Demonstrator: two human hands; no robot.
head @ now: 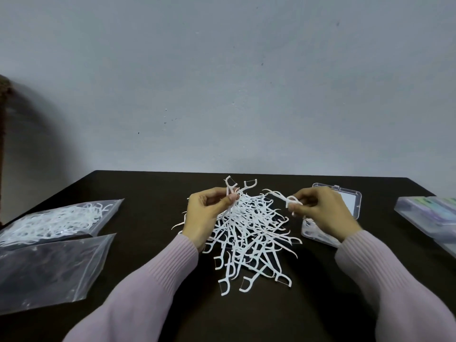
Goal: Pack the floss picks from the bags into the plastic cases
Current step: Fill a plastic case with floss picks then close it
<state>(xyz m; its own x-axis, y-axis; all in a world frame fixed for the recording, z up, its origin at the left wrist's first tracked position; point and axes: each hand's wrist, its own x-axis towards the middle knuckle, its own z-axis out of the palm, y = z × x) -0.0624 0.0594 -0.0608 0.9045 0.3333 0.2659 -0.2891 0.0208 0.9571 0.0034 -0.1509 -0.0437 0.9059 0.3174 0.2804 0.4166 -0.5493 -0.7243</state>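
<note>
A loose pile of white floss picks (249, 240) lies in the middle of the dark table. Above its far left edge, my left hand (204, 215) pinches a small bunch of picks (233, 191) whose heads stick up. My right hand (323, 213) pinches a single floss pick (283, 197) above the pile's right side. Behind that hand stands an open clear plastic case (350, 201), lid up, with a few picks in its base. At the left, a clear bag (61, 220) is full of white picks.
A flat, empty-looking clear bag (49, 267) lies at the near left. More clear plastic cases with coloured contents (429, 213) are stacked at the table's right edge. A grey wall rises right behind the table's far edge (246, 172).
</note>
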